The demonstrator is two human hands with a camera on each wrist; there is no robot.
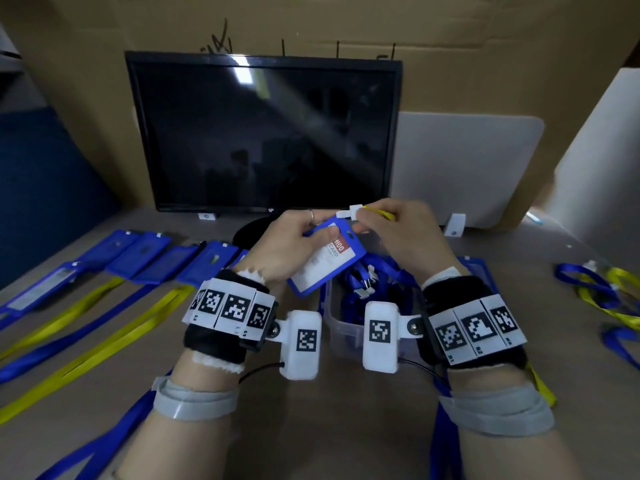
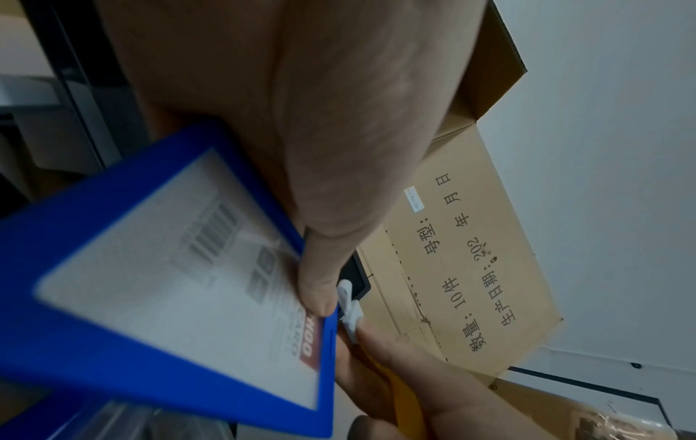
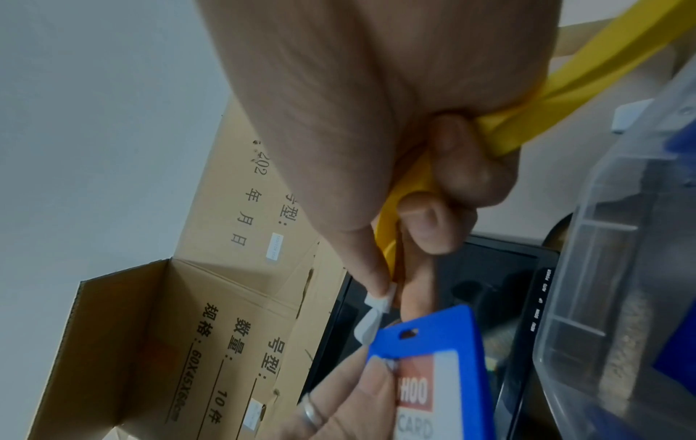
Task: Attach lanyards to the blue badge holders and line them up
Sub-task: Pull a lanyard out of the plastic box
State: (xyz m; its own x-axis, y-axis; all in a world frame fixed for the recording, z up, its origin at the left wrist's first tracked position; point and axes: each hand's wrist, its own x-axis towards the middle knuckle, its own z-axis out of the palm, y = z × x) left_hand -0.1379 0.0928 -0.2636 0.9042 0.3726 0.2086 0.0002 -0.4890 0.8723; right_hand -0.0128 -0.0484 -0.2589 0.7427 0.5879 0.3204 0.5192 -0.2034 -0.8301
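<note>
Desk background blurred; yellow lanyard largely hidden within right hand.

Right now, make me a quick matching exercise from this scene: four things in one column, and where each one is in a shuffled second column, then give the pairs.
Things:
1. blue badge holder
2. yellow lanyard
3. clear plastic bin
4. monitor

Places:
A. at the back of the table, screen dark
B. held in the left hand
C. on the table between the wrists, blue lanyards inside
D. gripped in the right hand

Pairs: 1-B, 2-D, 3-C, 4-A
</note>
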